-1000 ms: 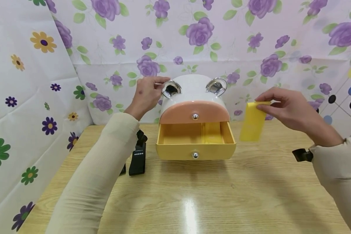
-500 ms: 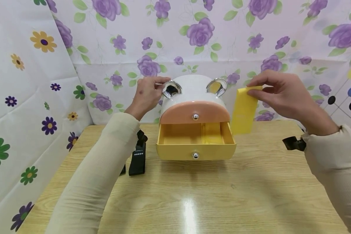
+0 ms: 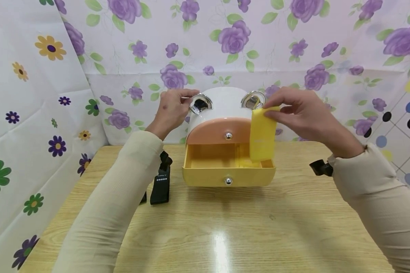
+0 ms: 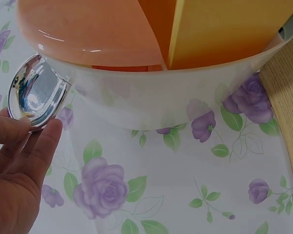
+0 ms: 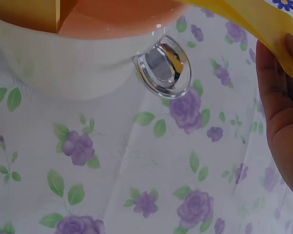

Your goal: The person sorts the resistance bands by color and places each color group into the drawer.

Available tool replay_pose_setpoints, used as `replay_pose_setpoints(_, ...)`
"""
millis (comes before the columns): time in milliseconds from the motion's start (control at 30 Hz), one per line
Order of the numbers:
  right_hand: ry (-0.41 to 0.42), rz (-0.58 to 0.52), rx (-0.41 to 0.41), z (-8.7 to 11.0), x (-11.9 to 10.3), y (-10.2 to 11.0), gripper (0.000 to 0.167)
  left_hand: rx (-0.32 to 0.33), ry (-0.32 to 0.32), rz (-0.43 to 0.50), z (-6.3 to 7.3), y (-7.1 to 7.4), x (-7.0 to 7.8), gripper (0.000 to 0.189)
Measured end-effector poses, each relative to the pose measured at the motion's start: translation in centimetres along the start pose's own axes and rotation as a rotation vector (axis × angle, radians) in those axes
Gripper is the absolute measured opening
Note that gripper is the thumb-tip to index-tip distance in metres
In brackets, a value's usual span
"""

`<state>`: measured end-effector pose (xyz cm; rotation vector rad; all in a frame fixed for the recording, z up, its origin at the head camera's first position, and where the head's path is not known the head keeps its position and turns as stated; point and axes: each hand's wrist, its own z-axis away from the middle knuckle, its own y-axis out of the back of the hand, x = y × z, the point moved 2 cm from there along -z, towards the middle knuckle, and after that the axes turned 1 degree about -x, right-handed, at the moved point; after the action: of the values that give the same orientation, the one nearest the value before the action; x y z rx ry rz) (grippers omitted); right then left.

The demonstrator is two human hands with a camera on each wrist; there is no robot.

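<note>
Right hand's (image 3: 307, 115) grip pinched yellow strip (image 3: 262, 138) near open drawer (image 3: 205, 177); left hand's (image 3: 171, 110) pinched silver ear (image 3: 201, 104). Sound technique called for steady box (image 3: 222, 99), strip kept clear of drawer rim.

Head view: the yellow strip (image 3: 262, 136) blocks my sight of the right end of the orange drawer (image 3: 208, 131) and part of the yellow drawer (image 3: 205, 177); the strip's faint print is too small. The left sleeve (image 3: 112, 201) covers part of a black piece (image 3: 144, 198) by the strap (image 3: 160, 191), whose lettering I can't read. Wrist views: left hand (image 4: 14, 178) clipped at the left, right hand (image 5: 285, 117) at the right, box (image 4: 136, 92) cut off above.
</note>
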<state>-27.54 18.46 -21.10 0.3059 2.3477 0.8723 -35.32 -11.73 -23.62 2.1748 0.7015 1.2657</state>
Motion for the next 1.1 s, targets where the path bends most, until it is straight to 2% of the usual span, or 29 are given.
replay_pose_setpoints(233,-0.01,-0.011,-0.05,-0.1,0.5,-2.0,0.02,-0.002,0.003,0.0,-0.1,0.0,0.0,0.032)
replay_pose_setpoints(367,0.01,-0.068,-0.072,0.1,0.7,-3.2,0.02,-0.002,0.003,0.0,-0.1,0.1,0.0,0.032)
replay_pose_setpoints(600,-0.07,-0.219,-0.097,1.5,1.4,-5.9,0.016,0.001,0.004,0.001,0.0,0.1,0.0,0.032)
replay_pose_setpoints(733,-0.105,-0.261,-0.126,2.3,1.9,-7.2,0.015,-0.002,0.003,0.003,-0.1,0.0,0.0,0.032)
replay_pose_setpoints(967,-0.096,-0.164,-0.184,3.2,3.0,-8.4,0.019,0.01,-0.007,-0.009,-0.1,0.0,0.0,0.031)
replay_pose_setpoints(1100,-0.087,-0.119,-0.185,3.4,3.4,-8.5,0.019,0.011,-0.008,-0.012,-0.1,0.0,0.1,0.031)
